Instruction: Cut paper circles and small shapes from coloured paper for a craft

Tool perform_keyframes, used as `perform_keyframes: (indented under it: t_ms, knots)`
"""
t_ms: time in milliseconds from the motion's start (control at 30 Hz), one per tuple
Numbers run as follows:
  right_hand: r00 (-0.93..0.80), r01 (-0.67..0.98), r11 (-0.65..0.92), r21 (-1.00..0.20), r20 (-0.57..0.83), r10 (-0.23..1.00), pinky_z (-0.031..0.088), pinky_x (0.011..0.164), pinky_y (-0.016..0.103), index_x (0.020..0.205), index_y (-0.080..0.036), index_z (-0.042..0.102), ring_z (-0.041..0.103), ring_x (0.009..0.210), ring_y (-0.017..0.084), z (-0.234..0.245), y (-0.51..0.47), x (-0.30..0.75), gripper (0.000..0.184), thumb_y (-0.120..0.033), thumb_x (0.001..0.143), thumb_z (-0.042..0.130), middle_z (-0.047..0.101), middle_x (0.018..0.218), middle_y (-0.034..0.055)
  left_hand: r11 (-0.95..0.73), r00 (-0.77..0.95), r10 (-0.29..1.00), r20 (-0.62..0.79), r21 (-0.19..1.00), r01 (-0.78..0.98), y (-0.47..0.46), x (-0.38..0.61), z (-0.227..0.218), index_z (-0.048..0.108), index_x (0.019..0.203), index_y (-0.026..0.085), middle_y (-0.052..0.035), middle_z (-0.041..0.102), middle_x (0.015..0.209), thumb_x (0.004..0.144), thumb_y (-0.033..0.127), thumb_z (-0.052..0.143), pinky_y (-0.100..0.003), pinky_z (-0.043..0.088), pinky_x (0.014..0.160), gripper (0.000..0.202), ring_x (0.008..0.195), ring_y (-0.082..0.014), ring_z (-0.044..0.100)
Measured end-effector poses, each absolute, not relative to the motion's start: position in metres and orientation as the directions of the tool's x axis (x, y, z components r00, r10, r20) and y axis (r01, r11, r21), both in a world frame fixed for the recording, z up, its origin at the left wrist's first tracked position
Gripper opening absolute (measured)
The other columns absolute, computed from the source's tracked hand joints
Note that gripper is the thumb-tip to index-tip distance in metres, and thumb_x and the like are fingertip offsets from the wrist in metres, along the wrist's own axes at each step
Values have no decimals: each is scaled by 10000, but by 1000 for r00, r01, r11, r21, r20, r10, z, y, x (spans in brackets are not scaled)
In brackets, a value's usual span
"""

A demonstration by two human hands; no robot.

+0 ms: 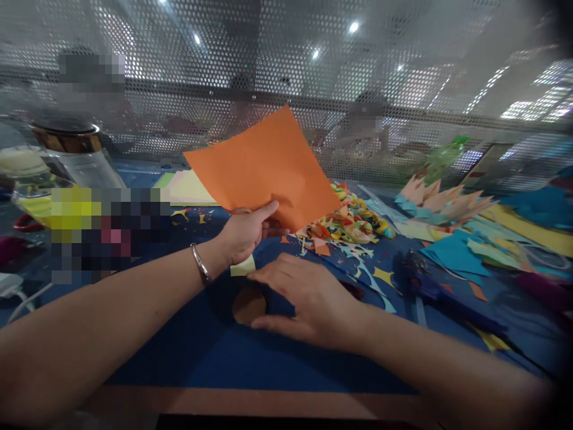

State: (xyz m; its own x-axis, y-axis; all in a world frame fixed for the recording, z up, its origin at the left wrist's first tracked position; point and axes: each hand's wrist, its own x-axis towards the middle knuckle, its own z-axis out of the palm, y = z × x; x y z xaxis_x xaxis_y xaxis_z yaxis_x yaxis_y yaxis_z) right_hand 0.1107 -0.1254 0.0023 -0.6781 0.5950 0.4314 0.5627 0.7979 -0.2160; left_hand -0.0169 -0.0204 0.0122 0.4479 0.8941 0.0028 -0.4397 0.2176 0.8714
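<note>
My left hand pinches the lower edge of an orange paper sheet and holds it up, tilted, above the table. A bracelet circles that wrist. My right hand lies flat with fingers spread on a dark blue sheet, fingertips beside a round cut hole in it. A small pale yellow scrap lies just under my left hand.
Colourful paper scraps pile up behind the orange sheet. Teal and peach cut paper sits at the right. A dark glue gun lies right of my hand. A jar with a metal lid stands at the left. A perforated screen backs the table.
</note>
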Motion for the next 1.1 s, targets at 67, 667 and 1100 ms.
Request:
perform_keyframes:
  t_ms: [67, 667, 1100]
  knots:
    - [-701, 548, 803, -235, 394, 594, 518, 873, 421, 1245, -98, 607, 630, 977, 258, 1, -127, 104, 517, -479, 898, 632, 715, 1122, 137, 227, 466, 885, -8, 881, -415, -20, -18, 12, 678, 912, 137, -73, 745, 828, 927, 186, 546, -297, 569, 671, 141, 665, -143, 680]
    - [-383, 842, 540, -17, 686, 619, 529, 833, 445, 1248, -143, 566, 653, 925, 266, 15, -109, 165, 429, -357, 888, 661, 697, 1026, 121, 351, 577, 808, -120, 885, -307, -38, -17, 15, 697, 831, 131, -64, 733, 788, 956, 231, 529, -343, 534, 795, 232, 682, -138, 670]
    - [-436, 821, 570, 40, 689, 579, 515, 918, 496, 1208, -144, 613, 648, 1036, 295, 16, -105, 170, 338, -283, 900, 636, 706, 1104, 142, 391, 611, 786, -95, 842, -372, -39, -17, 15, 716, 830, 149, -81, 740, 749, 944, 179, 527, -303, 561, 709, 223, 640, -146, 677]
